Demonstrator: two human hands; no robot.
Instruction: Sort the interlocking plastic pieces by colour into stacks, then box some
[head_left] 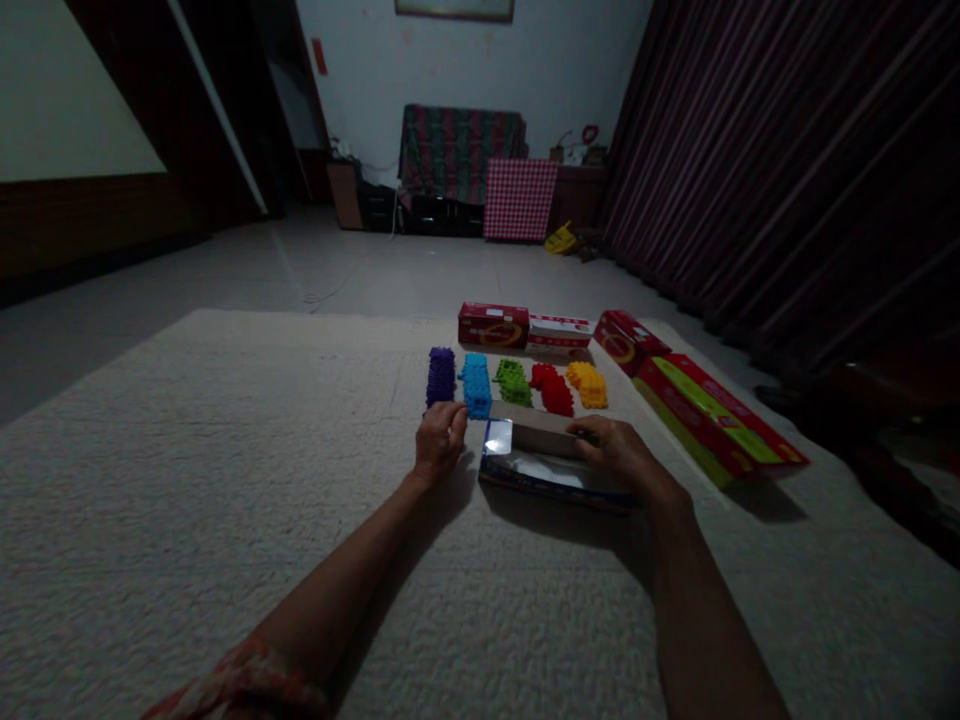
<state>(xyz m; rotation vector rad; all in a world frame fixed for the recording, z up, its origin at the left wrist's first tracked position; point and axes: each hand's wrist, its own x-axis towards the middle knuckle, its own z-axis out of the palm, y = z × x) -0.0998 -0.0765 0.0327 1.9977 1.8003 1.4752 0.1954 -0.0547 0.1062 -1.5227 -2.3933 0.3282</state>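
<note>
An open cardboard box (536,430) with a dark blue outside and a pale inside lies on the light mat. My right hand (622,455) grips it at the right, thumb and fingers closed over its rim. Left of the box, my left hand (440,440) is closed with curled fingers; whatever it holds, if anything, is hidden. Just beyond that hand are a row of purple plastic pieces (441,375) and a light blue group (475,383). Green pieces (513,382), red pieces (553,388) and yellow pieces (587,384) continue the line rightward, behind the box.
Behind the coloured pieces stand a dark red box (493,326) and a white-and-red box (559,334). To the right are another red box (628,340) and a long red-and-green box (716,418). Dark curtains (780,150) hang along the right side.
</note>
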